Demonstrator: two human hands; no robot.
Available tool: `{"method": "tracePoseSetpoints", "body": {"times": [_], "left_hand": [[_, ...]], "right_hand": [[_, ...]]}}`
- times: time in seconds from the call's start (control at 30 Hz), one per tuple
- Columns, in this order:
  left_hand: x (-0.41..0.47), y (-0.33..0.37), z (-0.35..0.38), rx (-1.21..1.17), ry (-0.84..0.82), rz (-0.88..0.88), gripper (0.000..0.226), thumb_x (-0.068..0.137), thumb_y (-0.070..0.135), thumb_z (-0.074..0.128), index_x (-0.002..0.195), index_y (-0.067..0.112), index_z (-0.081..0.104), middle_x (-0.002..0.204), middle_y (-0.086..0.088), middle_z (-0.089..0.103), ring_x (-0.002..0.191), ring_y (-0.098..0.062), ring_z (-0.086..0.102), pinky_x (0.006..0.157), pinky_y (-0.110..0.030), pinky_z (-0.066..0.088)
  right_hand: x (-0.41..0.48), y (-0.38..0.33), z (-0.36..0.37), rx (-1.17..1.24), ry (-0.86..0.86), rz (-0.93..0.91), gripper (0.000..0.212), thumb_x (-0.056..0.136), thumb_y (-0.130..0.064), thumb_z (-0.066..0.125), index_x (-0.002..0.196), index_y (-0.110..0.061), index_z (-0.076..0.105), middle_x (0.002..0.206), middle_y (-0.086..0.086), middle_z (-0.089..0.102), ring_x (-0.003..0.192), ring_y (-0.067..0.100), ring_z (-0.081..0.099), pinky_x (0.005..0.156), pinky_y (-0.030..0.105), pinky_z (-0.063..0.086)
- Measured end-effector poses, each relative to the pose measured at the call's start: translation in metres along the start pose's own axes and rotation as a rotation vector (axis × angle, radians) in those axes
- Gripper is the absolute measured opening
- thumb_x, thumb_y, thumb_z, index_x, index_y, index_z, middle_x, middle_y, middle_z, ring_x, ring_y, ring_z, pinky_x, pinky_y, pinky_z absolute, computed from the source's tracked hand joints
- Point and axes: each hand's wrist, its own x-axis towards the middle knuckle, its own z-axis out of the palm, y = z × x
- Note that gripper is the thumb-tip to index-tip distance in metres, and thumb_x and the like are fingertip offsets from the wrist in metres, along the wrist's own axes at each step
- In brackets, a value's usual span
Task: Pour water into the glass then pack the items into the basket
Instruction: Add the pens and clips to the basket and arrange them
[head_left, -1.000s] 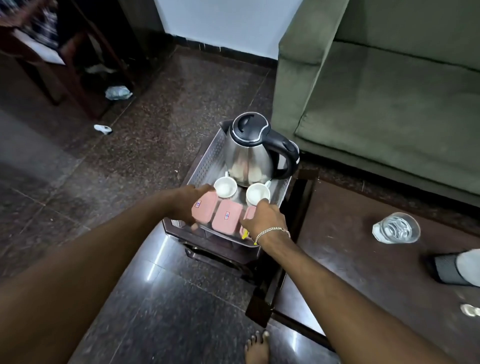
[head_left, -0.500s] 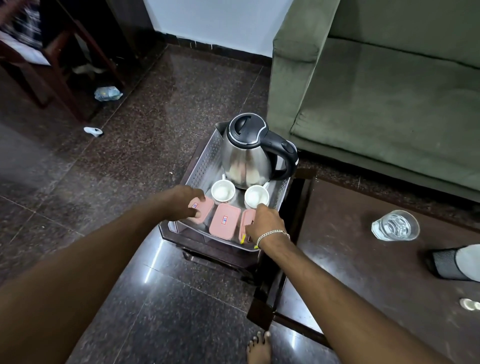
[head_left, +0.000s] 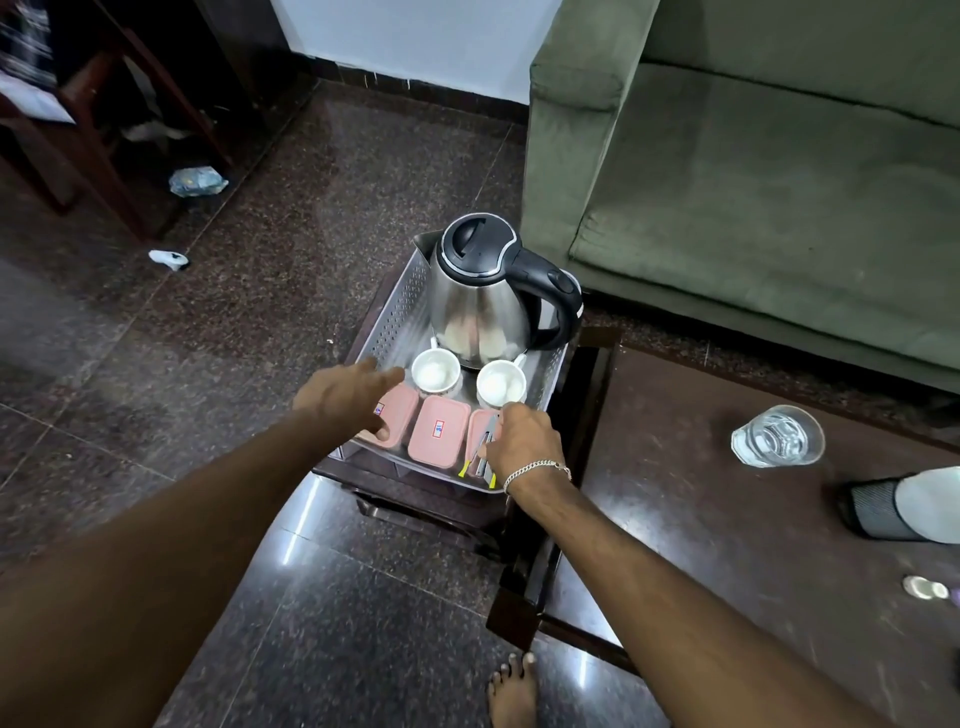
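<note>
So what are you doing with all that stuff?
A person is packing things into a metal basket. The kettle, two white cups and three pink boxes are already inside. The left hand rests open on one box; the right hand holds spoons. The water glass sits on the table.

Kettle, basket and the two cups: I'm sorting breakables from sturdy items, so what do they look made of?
Kettle: polished steel body, mirror reflections; black lid and handle look plastic. Basket: metal, probably steel, with perforated walls and dull sheen. Cups: glossy white, likely ceramic.
</note>
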Motion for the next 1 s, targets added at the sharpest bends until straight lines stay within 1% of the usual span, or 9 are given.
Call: {"method": "tracePoseSetpoints", "body": {"times": [0.1,0.23,0.3,0.43,0.5,0.63,0.77,0.87,1.0], "left_hand": [[-0.005,-0.001,-0.002,-0.046,-0.008,-0.018,0.074,0.072,0.047,0.087,0.128,0.023,0.045,0.119,-0.01,0.056,0.103,-0.038,0.069,0.071,-0.04,0.05],[-0.019,-0.002,-0.011,-0.128,0.078,-0.044,0.058,0.083,0.056,0.074,0.116,0.017,0.048,0.113,-0.013,0.06,0.096,-0.043,0.069,0.072,-0.048,0.055],[-0.026,0.003,-0.02,-0.099,0.203,0.016,0.053,0.089,0.061,0.064,0.114,0.016,0.05,0.111,-0.01,0.059,0.09,-0.043,0.07,0.065,-0.047,0.053],[-0.035,0.045,-0.049,-0.08,0.335,0.226,0.063,0.089,0.073,0.044,0.117,0.017,0.052,0.113,-0.006,0.059,0.088,-0.036,0.071,0.06,-0.045,0.055],[-0.033,0.085,-0.063,-0.092,0.363,0.334,0.069,0.089,0.078,0.036,0.117,0.018,0.053,0.114,-0.006,0.06,0.09,-0.037,0.07,0.063,-0.046,0.057],[-0.023,0.198,-0.078,-0.135,0.43,0.526,0.061,0.092,0.074,0.04,0.111,0.018,0.055,0.107,-0.004,0.061,0.085,-0.033,0.069,0.061,-0.042,0.055],[-0.013,0.319,-0.068,-0.228,0.279,0.604,0.056,0.095,0.07,0.043,0.123,0.022,0.05,0.117,0.0,0.055,0.093,-0.029,0.068,0.073,-0.045,0.056],[-0.007,0.402,-0.056,-0.282,0.155,0.635,0.055,0.096,0.066,0.047,0.13,0.024,0.047,0.125,0.002,0.054,0.1,-0.03,0.068,0.083,-0.046,0.055],[0.003,0.498,-0.043,-0.316,0.068,0.706,0.053,0.096,0.059,0.053,0.134,0.022,0.046,0.129,0.001,0.053,0.106,-0.032,0.065,0.088,-0.048,0.053]], "right_hand": [[-0.003,0.002,-0.001,0.027,-0.004,-0.015,0.018,0.084,-0.011,0.06,0.102,-0.007,0.062,0.112,0.017,0.065,0.099,0.043,0.064,0.082,0.04,0.056],[-0.01,0.011,-0.011,0.163,0.02,-0.048,0.012,0.081,-0.017,0.065,0.089,-0.009,0.062,0.102,0.013,0.069,0.093,0.035,0.068,0.078,0.039,0.057],[-0.015,0.023,-0.019,0.205,0.096,-0.102,0.005,0.081,-0.018,0.062,0.081,-0.014,0.059,0.093,0.006,0.066,0.084,0.03,0.068,0.072,0.039,0.056],[-0.029,0.063,-0.039,0.191,0.255,-0.172,0.021,0.086,-0.028,0.068,0.076,-0.022,0.05,0.083,-0.007,0.055,0.072,0.02,0.059,0.064,0.035,0.049],[-0.037,0.094,-0.051,0.202,0.308,-0.149,0.022,0.086,-0.028,0.07,0.077,-0.022,0.051,0.082,-0.007,0.053,0.073,0.019,0.057,0.065,0.035,0.048],[-0.064,0.182,-0.074,0.196,0.374,-0.036,0.016,0.085,-0.024,0.07,0.083,-0.02,0.055,0.084,-0.006,0.056,0.077,0.021,0.059,0.065,0.035,0.048],[-0.099,0.287,-0.097,0.214,0.348,0.101,0.012,0.086,-0.018,0.07,0.086,-0.015,0.058,0.083,-0.005,0.056,0.075,0.021,0.06,0.068,0.034,0.05],[-0.124,0.362,-0.114,0.189,0.336,0.207,0.01,0.086,-0.016,0.069,0.087,-0.013,0.06,0.086,0.002,0.062,0.083,0.028,0.063,0.069,0.033,0.045],[-0.151,0.45,-0.135,0.19,0.375,0.321,0.009,0.086,-0.016,0.07,0.084,-0.015,0.061,0.087,0.005,0.065,0.082,0.029,0.064,0.068,0.032,0.041]]}}
